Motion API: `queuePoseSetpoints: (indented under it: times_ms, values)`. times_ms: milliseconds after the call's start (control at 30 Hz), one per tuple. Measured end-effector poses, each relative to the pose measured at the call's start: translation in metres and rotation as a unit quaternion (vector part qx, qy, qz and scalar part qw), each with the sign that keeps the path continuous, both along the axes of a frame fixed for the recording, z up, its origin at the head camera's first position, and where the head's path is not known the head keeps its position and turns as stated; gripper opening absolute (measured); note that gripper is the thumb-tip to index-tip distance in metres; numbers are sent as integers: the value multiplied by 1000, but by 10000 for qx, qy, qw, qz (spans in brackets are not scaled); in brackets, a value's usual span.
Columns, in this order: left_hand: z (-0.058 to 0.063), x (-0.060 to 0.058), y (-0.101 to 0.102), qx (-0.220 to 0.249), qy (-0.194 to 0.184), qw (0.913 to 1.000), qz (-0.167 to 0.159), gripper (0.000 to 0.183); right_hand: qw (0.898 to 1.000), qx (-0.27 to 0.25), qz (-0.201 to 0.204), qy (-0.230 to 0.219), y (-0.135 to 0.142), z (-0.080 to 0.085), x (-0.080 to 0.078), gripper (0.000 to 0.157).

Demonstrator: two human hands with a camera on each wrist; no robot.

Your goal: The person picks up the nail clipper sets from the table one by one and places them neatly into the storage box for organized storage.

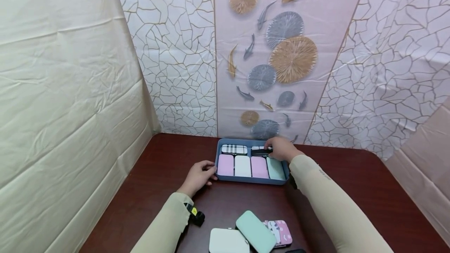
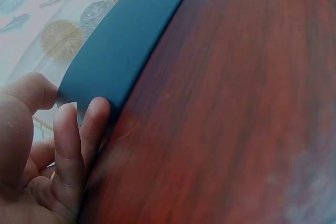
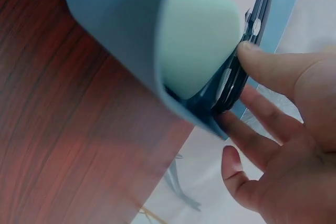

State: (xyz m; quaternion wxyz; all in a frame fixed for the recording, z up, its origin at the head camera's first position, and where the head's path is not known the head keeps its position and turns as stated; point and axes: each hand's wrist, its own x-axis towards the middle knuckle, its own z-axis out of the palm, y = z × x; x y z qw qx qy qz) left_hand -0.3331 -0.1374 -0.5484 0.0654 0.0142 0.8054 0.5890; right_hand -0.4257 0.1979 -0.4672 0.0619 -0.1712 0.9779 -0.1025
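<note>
A blue rectangular tray (image 1: 251,180) sits at the back of the table with two rows of small flat cases. My right hand (image 1: 280,149) reaches into its back right, pinching a black-edged case (image 3: 229,85) between thumb and fingers. That case stands tilted on edge beside a mint-green case (image 3: 197,38). At the tray's left front corner, my left hand (image 1: 199,177) holds the wall with thumb and fingertips. Also in the tray are a plaid case (image 1: 234,150), two pink cases (image 1: 225,164) and a white case (image 1: 243,166) in the front row.
Nearer on the table (image 1: 168,159) lie a white case (image 1: 228,241), a mint-green case (image 1: 256,231) and a pink patterned case (image 1: 281,232), partly overlapping. A dark object (image 1: 296,250) shows at the bottom edge. A patterned cloth (image 1: 186,69) hangs behind the table.
</note>
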Motion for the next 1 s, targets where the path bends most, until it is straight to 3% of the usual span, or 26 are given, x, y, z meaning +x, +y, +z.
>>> queuePoseSetpoints:
  times_ms: [600,767,1000]
  values:
    - [-1,-1,-1,45,35,10000,2,39,9985,254,-473,90,-5,-2,3,28]
    - [-1,0,1,67,11,10000,-10,38,9982,346,-297,387,-6,-3,9,25]
    - [-3,-1,0,70,38,10000,3,35,9943,428,277,938,-11,-4,15,25]
